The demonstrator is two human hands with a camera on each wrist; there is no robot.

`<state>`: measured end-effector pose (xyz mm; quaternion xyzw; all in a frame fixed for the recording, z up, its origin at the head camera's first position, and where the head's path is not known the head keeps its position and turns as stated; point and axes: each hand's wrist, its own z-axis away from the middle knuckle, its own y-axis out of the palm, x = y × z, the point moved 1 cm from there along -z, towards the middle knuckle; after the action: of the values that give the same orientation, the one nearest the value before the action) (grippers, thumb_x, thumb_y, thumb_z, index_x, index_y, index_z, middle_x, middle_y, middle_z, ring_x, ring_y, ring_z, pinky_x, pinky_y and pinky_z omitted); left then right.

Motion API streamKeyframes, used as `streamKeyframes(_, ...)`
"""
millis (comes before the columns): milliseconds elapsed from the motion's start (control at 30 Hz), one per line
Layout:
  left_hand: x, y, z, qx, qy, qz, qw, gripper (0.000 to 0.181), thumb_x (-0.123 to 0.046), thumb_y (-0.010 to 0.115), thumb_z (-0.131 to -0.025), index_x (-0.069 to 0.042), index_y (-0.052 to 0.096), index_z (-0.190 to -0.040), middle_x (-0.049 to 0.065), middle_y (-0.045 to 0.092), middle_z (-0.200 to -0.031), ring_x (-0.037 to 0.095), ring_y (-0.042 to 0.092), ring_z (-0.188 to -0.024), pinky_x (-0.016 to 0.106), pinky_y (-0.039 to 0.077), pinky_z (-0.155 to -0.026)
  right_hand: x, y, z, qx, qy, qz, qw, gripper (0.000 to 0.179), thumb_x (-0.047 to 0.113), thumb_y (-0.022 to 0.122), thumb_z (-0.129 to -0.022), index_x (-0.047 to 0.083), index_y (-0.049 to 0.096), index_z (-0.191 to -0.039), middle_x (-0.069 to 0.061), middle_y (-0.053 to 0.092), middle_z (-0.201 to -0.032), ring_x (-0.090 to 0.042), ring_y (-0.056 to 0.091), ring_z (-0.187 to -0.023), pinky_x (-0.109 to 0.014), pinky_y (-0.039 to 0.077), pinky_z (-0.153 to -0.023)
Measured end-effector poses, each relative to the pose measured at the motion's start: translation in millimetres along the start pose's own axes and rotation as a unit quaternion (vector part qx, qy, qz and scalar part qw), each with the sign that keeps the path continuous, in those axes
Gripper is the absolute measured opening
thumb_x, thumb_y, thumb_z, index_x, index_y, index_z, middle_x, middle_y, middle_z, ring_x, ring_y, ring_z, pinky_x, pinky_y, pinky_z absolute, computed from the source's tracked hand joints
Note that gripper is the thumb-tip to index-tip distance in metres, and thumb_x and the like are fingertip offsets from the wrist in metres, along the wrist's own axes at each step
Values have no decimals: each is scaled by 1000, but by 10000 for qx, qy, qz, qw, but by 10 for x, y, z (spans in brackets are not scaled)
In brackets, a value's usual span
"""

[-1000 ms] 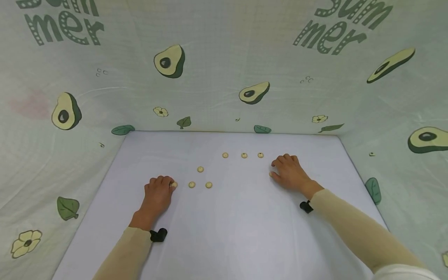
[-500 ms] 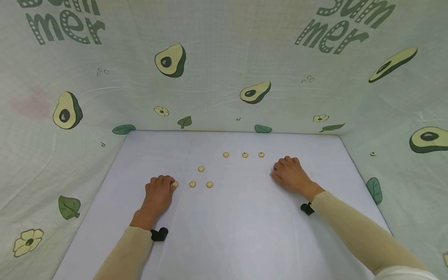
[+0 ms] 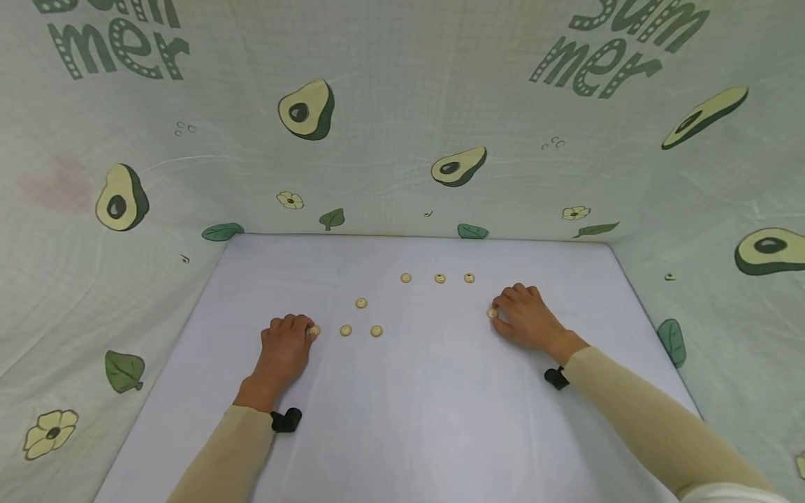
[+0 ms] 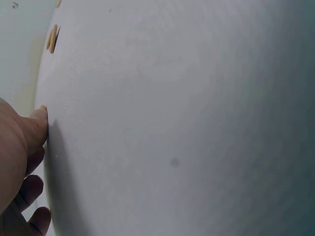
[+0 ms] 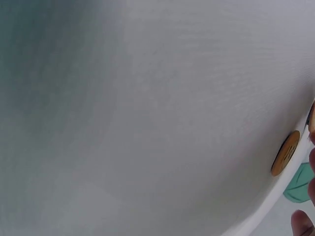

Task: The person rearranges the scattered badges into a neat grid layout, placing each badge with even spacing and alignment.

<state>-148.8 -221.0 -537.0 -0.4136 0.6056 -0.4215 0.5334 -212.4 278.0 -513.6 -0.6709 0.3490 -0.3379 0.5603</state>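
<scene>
Small round wooden discs with dark markings lie on a white tabletop [image 3: 402,419]. At the left, my left hand [image 3: 284,353] pinches one wooden disc [image 3: 315,330] at the table surface. Its thumb shows at the edge of the left wrist view, mostly covering that disc. On the right, my right hand [image 3: 525,318] holds another wooden disc [image 3: 492,313] between thumb and fingertips, close over the table. Just right of the left hand, three discs form a triangle, with one disc [image 3: 361,302] at its top. In the right wrist view a marked disc [image 5: 285,153] lies near the fingers.
Three more discs, the middle disc [image 3: 440,278] among them, form a row toward the back of the table. A pale cloth [image 3: 377,140] printed with avocados and leaves hangs behind and along both sides. Black wrist cameras [image 3: 287,420] sit under both sleeves.
My right hand's thumb and fingers have closed together, and the disc, hidden half a second ago, now shows between the fingertips. The hand has shifted slightly right. My left hand stays put.
</scene>
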Motion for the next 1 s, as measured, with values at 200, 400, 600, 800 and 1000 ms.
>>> streamKeyframes(200,-10,-22,3,29,-1,-1,10000,21,-18,67,-105,-5,63,-120,18,64,-119,44,53,-116,62,42,-95,-10,-9,6,86,-91,-29,9999,22,28,71,-101,8,75,-110,-7,69,-108,-28,56,-101,-51,42,-91)
streamKeyframes(400,-11,-12,7,-36,23,26,10000,21,-18,69,-104,-4,64,-119,18,65,-117,45,54,-116,63,42,-95,-4,-6,-13,26,-23,-90,10000,21,28,72,-101,8,77,-105,-7,70,-103,-29,56,-99,-52,42,-90)
streamKeyframes(600,-21,-17,5,-20,-8,22,10000,21,-18,69,-104,-4,64,-119,19,65,-118,45,54,-116,62,42,-94,0,13,-52,-51,39,-59,10000,20,28,73,-99,9,76,-102,-6,70,-101,-27,55,-98,-51,41,-91)
streamKeyframes(800,-21,-20,4,8,-23,19,10000,21,-18,68,-104,-4,64,-119,19,65,-118,45,54,-116,63,42,-94,63,-22,-155,-251,44,-110,9996,20,28,73,-96,8,76,-102,-7,70,-104,-27,53,-98,-50,40,-93)
streamKeyframes(1000,-10,-2,4,-8,-26,27,10000,22,-18,69,-104,-4,64,-120,19,65,-118,46,54,-117,63,41,-95,119,8,-266,-390,-70,-121,9991,18,25,75,-95,9,76,-101,-7,70,-103,-27,54,-97,-50,40,-90)
